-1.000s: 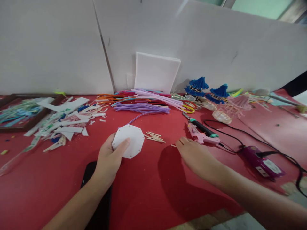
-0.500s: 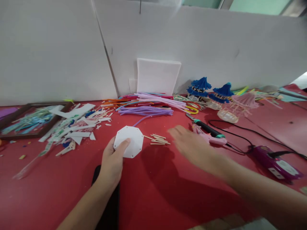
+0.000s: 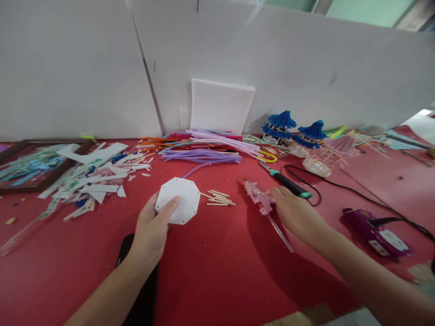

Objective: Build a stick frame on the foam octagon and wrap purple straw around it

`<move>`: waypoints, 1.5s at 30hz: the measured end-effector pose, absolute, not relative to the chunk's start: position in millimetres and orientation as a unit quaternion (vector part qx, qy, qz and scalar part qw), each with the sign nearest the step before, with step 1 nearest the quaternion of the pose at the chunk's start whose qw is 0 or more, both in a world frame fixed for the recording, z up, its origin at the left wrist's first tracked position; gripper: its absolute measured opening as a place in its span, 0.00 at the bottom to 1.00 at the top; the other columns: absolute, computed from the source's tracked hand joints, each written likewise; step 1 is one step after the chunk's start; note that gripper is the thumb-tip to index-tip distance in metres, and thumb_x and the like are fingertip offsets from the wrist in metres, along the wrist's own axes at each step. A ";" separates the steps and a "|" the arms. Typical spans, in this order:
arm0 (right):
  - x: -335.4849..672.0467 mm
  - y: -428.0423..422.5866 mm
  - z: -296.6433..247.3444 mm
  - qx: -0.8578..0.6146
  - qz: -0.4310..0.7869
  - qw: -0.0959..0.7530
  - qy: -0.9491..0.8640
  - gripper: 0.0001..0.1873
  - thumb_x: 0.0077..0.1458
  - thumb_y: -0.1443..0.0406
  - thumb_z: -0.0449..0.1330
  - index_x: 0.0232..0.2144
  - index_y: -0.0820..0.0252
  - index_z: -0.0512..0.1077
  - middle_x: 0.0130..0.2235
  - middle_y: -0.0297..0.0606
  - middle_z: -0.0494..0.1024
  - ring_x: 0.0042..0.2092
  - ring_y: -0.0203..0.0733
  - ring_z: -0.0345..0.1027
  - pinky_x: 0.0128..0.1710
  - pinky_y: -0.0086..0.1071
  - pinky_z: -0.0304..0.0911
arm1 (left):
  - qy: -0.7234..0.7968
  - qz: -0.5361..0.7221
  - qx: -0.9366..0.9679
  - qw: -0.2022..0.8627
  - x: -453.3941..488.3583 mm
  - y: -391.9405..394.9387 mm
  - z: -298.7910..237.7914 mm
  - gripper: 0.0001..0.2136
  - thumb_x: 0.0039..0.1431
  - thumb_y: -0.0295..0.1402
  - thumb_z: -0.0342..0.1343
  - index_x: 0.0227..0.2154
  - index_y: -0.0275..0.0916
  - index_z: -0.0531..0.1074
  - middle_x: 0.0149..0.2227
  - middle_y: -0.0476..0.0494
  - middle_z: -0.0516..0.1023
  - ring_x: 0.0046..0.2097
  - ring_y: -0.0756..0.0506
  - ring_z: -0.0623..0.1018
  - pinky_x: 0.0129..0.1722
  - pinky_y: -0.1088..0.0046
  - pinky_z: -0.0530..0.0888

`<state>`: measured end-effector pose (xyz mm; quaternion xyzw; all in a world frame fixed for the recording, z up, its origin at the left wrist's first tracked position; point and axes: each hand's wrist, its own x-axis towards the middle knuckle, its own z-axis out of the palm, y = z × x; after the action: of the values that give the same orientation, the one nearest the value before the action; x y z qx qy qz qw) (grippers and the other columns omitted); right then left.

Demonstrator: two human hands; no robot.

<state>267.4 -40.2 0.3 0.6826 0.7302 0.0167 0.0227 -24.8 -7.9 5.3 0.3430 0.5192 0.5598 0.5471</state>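
Left hand (image 3: 152,228) pinches octagonal white card (image 3: 183,203), thumb on top, over red table (image 3: 210,276); likely light, stiffish, bendable: hold by edge. Thin sticks (image 3: 219,198) just right. Pink glue gun (image 3: 258,197) in right hand (image 3: 295,209), fingers apparently wrapped round handle, partly hidden; probably light, rigid plastic.

My octagonal plate (image 3: 186,201) looks smooth and matt, my glue gun (image 3: 256,195) plastic, the sticks (image 3: 220,198) bare wood, the power strip (image 3: 369,229) glossy plastic.

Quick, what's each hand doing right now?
Left hand: closed, holding a flat white octagonal plate.
Right hand: closed, holding a pink plastic glue gun.
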 end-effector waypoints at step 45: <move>185.6 -42.6 -8.7 0.484 -0.366 -0.454 0.652 0.15 0.54 0.68 0.57 0.45 0.54 0.64 0.33 0.35 0.76 0.35 0.36 0.74 0.34 0.28 0.71 | 0.562 0.083 0.810 0.147 -9.4 -39.1 10.3 0.14 0.56 0.34 0.45 0.45 0.36 0.64 0.38 0.35 0.76 0.39 0.34 0.77 0.34 0.59 0.72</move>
<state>185.6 -42.6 -8.7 0.4843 0.6524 -0.3660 -0.4537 -9.4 -39.1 10.3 0.8100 0.5617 0.0827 0.1466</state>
